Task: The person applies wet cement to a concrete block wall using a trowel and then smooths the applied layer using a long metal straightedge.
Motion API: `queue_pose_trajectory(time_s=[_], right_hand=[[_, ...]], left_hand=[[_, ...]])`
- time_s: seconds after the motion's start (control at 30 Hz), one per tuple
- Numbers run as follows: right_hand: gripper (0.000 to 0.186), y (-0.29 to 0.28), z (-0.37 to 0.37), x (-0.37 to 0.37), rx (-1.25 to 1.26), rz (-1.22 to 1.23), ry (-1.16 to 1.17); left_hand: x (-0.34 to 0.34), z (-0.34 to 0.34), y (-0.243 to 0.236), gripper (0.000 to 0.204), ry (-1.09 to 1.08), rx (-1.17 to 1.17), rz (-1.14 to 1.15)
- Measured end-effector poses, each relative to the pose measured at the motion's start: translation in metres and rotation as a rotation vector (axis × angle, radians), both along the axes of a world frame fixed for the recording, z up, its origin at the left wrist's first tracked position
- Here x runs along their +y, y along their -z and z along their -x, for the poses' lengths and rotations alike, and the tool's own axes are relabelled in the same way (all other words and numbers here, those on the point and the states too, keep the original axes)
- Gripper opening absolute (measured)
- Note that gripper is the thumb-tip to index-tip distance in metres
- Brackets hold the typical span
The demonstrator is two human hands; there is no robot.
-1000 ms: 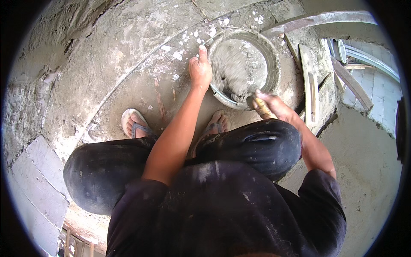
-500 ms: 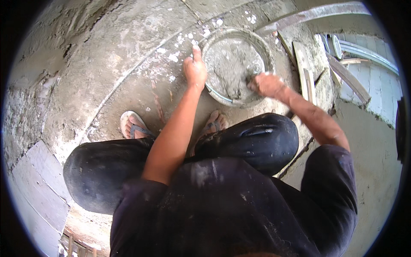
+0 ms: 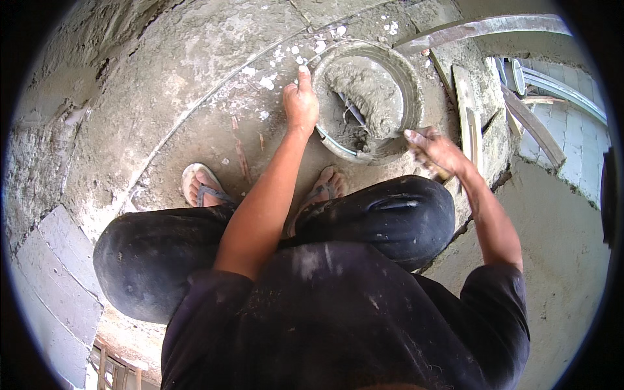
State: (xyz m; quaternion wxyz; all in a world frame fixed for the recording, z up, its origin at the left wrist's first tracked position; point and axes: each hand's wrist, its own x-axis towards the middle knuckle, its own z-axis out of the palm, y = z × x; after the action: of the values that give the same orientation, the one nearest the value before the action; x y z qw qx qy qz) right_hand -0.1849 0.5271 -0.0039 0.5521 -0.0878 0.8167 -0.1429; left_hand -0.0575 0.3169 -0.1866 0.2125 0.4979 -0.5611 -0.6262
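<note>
A round bucket [image 3: 414, 84] stands on the ground ahead of my feet, with wet grey mortar [image 3: 372, 91] inside. My left hand [image 3: 301, 107] is closed on the bucket's left rim, thumb pointing away from me. At the near right rim, my right hand [image 3: 441, 153] is wrapped round the brownish handle of a trowel [image 3: 428, 162], somewhat blurred. A heap of mortar rises in the bucket to the left of that hand. Beside the heap a thin straight metal edge shows, probably the blade; mortar hides most of it.
White flakes [image 3: 267, 83] litter the rough ground left of the bucket. Wooden boards [image 3: 465, 107] lie to its right, and a long curved-looking beam [image 3: 494, 26] runs off behind. My sandalled feet [image 3: 207, 188] and bent knees are close in front of the bucket.
My right hand has drawn back from inside the bucket to its near right rim. The mortar, smoother before, is now heaped up with a metal edge showing. My left hand stays on the rim.
</note>
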Motion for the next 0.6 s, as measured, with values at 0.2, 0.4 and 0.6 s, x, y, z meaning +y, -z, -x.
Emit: queue_pose_trajectory(time_s=[0.2,0.4,0.6], right_hand=[[0.039,-0.058,0.043,-0.026,0.907,-0.190,-0.942],[0.042,0.077,0.027,-0.019,0.658,-0.091,-1.291],[0.056,0.056,0.015,-0.003,0.428,0.093,-1.012]], left_hand=[[-0.006,-0.005,-0.011,0.075,-0.016,0.002,-0.035],[0.002,0.014,0.000,0.071,-0.057,0.021,0.009],[0.000,0.004,-0.001,0.063,-0.076,0.103,-0.078]])
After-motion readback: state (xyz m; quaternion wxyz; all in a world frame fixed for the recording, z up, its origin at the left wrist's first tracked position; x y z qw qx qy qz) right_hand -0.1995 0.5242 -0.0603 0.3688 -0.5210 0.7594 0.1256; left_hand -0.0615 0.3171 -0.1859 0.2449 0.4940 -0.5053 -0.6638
